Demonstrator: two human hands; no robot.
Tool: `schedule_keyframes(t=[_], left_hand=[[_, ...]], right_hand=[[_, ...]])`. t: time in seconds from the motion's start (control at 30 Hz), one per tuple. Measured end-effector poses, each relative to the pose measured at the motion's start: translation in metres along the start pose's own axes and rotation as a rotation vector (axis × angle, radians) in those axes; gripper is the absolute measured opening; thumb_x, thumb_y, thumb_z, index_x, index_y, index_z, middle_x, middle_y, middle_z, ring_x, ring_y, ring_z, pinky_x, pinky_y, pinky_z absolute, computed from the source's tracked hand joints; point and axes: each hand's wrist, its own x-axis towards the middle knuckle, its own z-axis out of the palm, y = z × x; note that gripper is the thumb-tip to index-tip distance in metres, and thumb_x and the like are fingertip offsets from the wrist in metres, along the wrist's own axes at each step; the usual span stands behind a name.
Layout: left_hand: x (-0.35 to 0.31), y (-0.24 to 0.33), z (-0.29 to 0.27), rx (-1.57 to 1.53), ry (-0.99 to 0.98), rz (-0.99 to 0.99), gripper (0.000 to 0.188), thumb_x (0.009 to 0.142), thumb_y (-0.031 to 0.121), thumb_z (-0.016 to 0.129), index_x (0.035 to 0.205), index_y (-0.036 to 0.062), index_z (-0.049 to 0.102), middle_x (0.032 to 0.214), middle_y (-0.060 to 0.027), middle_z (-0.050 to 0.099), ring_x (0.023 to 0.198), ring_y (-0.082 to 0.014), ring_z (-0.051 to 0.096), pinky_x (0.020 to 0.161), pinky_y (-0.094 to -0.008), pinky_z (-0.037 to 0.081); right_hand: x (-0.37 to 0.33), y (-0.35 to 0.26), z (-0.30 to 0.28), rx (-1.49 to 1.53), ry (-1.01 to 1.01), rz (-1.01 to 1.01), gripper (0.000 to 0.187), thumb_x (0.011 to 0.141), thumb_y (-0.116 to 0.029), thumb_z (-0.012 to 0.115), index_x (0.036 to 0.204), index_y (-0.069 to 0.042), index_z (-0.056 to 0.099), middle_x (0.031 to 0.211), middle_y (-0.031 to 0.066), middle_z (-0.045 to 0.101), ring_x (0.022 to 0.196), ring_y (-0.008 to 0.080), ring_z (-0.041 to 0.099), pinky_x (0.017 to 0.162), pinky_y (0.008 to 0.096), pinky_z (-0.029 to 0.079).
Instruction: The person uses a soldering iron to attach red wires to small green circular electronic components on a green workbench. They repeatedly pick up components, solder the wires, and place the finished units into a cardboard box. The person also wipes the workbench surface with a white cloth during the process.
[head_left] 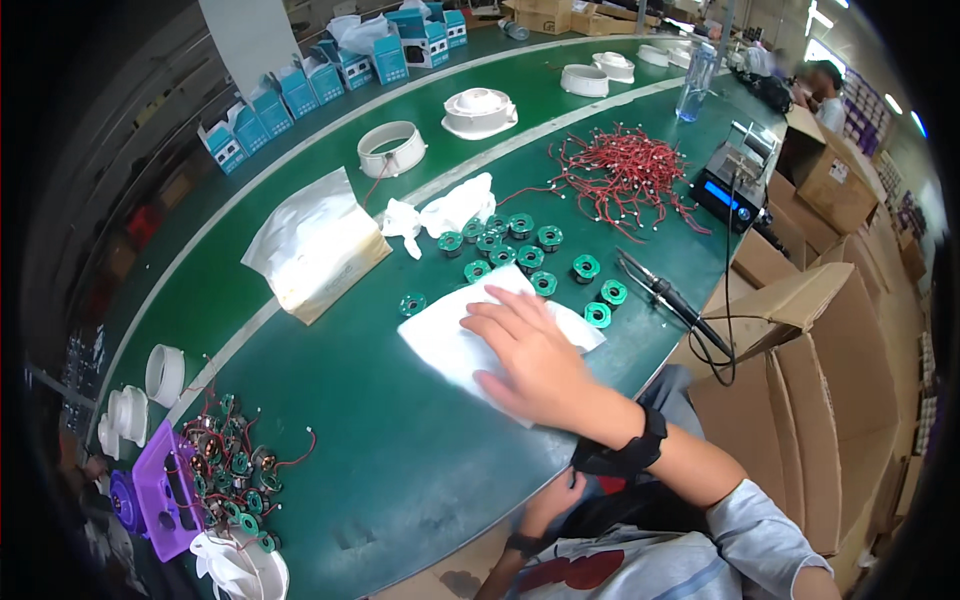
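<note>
My right hand point(525, 352) lies open and palm down on a crumpled white sheet point(445, 335), with its fingers spread. I cannot tell whether the sheet is cloth, paper or plastic. Small green-topped motor coils point(586, 267) stand around its far and right sides, and some may be hidden under it. A single coil point(412, 304) is just left of the sheet. My left hand point(550, 503) is low by the table's near edge, next to my body. Its fingers are partly hidden, and nothing shows in them.
Red wires point(625, 170) lie heaped beyond the coils. At right are a soldering iron point(675, 300) and its station point(735, 185). A white bag point(318, 245) stands at left; wired coils point(235, 465) and a purple housing point(160, 490) sit lower left. Cardboard boxes point(800, 420) flank the table.
</note>
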Motion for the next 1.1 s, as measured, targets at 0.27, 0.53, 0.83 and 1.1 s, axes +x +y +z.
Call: schedule_keyframes(t=[0.27,0.53,0.83,1.1], left_hand=[[0.009,0.014,-0.006,-0.093,0.003,-0.009,0.013,0.076,0.018,0.057,0.081,0.0061,0.060,0.078,-0.0170,0.061,0.070,-0.0365,0.059,0.063,-0.0430,0.047],[0.008,0.001,0.006,-0.011,0.068,0.104,0.009,0.072,0.019,0.059,0.075,0.0110,0.063,0.078,-0.0077,0.062,0.075,-0.0262,0.059,0.067,-0.0356,0.048],[0.005,-0.005,0.009,-0.049,0.077,0.080,0.011,0.074,0.020,0.058,0.078,0.0116,0.063,0.083,-0.0071,0.062,0.077,-0.0274,0.060,0.066,-0.0356,0.049],[0.005,-0.005,0.008,-0.074,0.104,0.116,0.009,0.074,0.019,0.058,0.076,0.0111,0.061,0.080,-0.0061,0.061,0.073,-0.0280,0.059,0.061,-0.0361,0.047]], right_hand=[[-0.009,0.021,-0.001,-0.247,-0.077,-0.197,0.058,0.068,-0.035,0.068,0.115,-0.007,0.050,0.104,0.0112,0.051,0.101,0.0297,0.047,0.083,0.0380,0.043],[-0.019,0.020,-0.004,-0.337,-0.162,-0.180,0.054,0.071,-0.042,0.065,0.108,-0.006,0.051,0.096,0.0105,0.049,0.092,0.0257,0.047,0.076,0.0352,0.038],[-0.014,0.019,0.004,-0.515,-0.051,-0.067,0.053,0.066,-0.043,0.066,0.098,-0.002,0.052,0.085,0.0090,0.048,0.084,0.0252,0.047,0.074,0.0338,0.040],[-0.021,0.031,-0.006,-0.424,-0.001,-0.216,0.045,0.065,-0.040,0.070,0.089,-0.006,0.054,0.078,0.0059,0.049,0.075,0.0214,0.047,0.062,0.0312,0.040]])
